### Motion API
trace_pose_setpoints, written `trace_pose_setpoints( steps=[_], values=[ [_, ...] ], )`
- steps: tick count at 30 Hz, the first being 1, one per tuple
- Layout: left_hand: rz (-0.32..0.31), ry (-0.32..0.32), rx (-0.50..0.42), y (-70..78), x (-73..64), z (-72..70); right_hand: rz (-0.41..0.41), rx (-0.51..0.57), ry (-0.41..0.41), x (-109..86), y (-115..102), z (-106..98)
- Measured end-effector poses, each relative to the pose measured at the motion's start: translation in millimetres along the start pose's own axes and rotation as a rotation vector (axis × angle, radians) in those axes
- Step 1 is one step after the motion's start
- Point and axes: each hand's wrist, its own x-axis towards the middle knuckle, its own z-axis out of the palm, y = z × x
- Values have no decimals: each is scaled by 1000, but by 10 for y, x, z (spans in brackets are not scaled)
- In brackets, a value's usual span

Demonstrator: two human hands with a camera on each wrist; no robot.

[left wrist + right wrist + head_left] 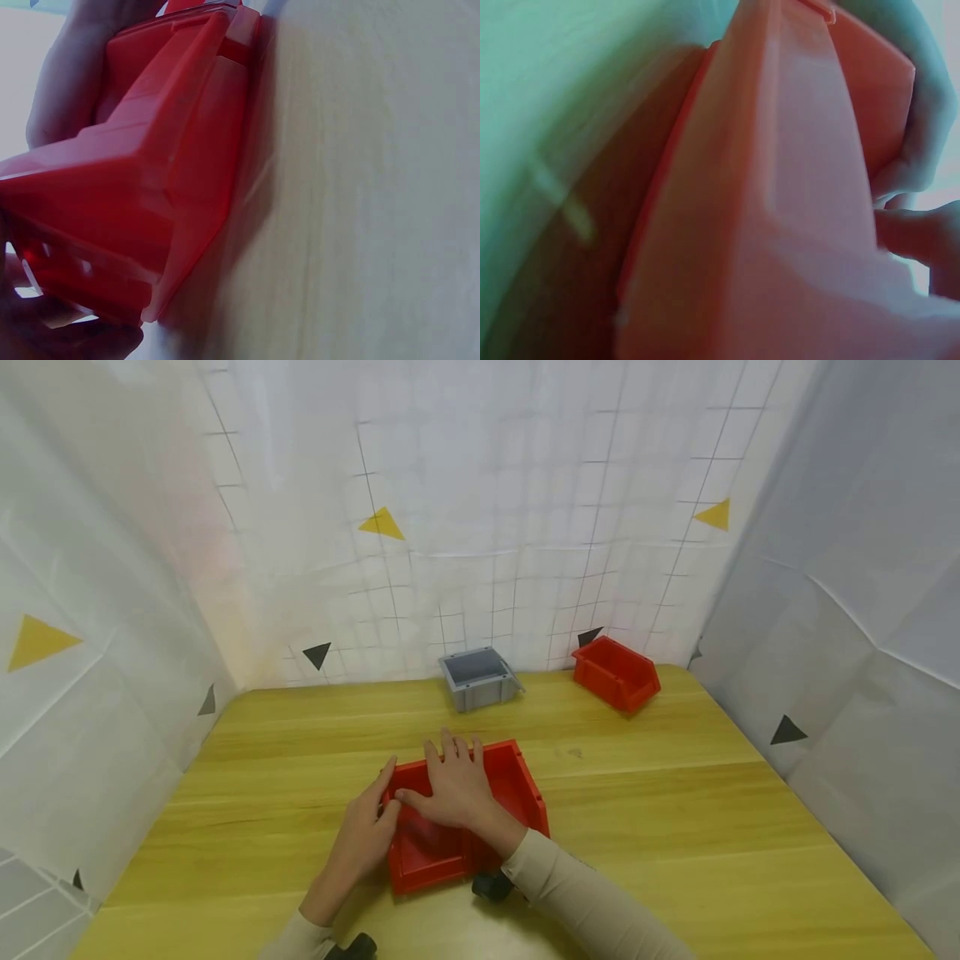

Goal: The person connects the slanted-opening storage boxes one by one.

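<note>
A red plastic bin [431, 857] stands on the table right in front of me. My left hand [365, 833] grips its left end, thumb at the rim and fingers along the outside; in the left wrist view, dark fingers [82, 337] curl by the bin's lower edge. Reaching across the bin's opening, my right hand [453, 789] has spread, fairly straight fingers lying over the far rim. Its thumb points left, close to the left thumb. The bin's near wall [810, 150] fills much of the right wrist view, with parts of the hands behind it.
A grey bin [487, 695] sits at the table's back edge, near the middle. Another red bin [611, 681] stands farther right, set at an angle. White sheets with yellow and black triangles hang behind and on both sides of the wooden table [675, 827].
</note>
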Motion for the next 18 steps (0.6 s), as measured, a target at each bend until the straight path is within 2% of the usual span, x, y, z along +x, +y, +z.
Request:
trace_pose_setpoints(
  steps=[3, 7, 9, 13, 15, 18],
  values=[
    [-9, 0, -1, 1, -1, 6, -4, 41, -1, -6, 21, 0],
    [-27, -22, 1, -2, 10, -30, -23, 169, -23, -5, 59, -44],
    [-44, -36, -8, -5, 7, -57, -39, 270, -42, -16, 87, -118],
    [-39, -33, -19, -26, 7, -125, -79, 434, -50, 6, 180, -400],
    [-31, -33, -22, -38, 10, -158, -112, 455, -20, 88, 276, -551],
    [-34, -47, -22, -58, 11, -188, -138, 425, 21, 299, 517, -697]
  ],
)
